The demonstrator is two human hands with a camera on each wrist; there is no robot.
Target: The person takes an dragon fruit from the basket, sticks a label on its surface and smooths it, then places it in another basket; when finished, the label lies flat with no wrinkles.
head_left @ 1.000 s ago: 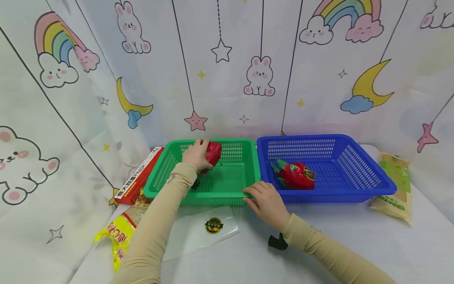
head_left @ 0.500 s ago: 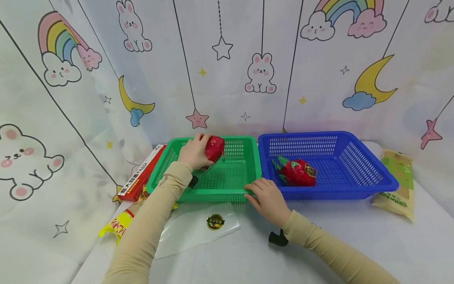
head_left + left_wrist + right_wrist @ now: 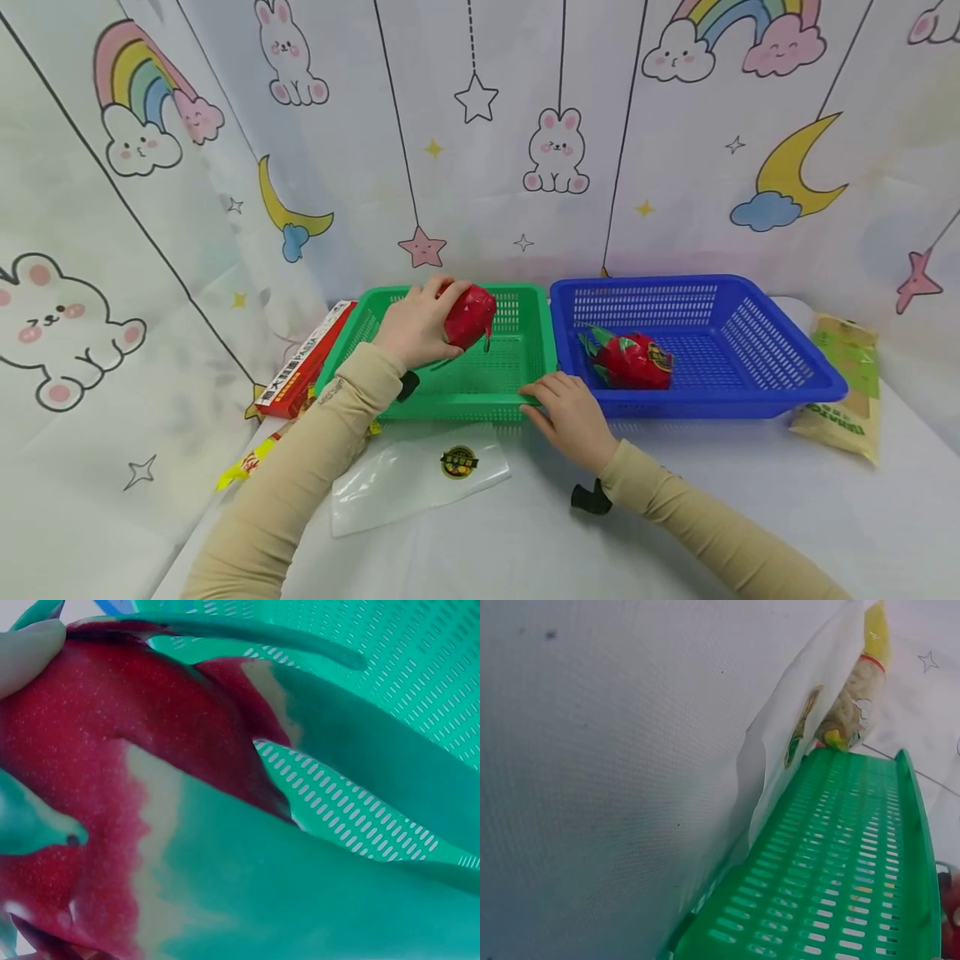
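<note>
In the head view, my left hand [image 3: 420, 325] grips a red dragon fruit [image 3: 471, 317] over the green basket [image 3: 450, 408]. The left wrist view shows the fruit's red skin [image 3: 90, 712] close up, with long green scales and a fingertip at its upper left edge. My right hand [image 3: 570, 417] holds the front rim of the green basket near its right corner, fingers on top and thumb lower down. A second dragon fruit [image 3: 636, 362] lies in the blue basket [image 3: 712, 408]. The right wrist view shows the green basket's slotted side wall [image 3: 825, 870], not the hand.
A clear plastic bag [image 3: 412, 487] with a round label lies in front of the green basket. To its left are a red pasta box [image 3: 307, 367] and a yellow food packet [image 3: 251, 467], partly behind my left arm. A beige-green packet [image 3: 843, 392] lies right of the blue basket.
My left hand has lifted the dragon fruit slightly and carried it to the right within the green basket's area. The right hand stays on the rim. The whole view has shifted a little.
</note>
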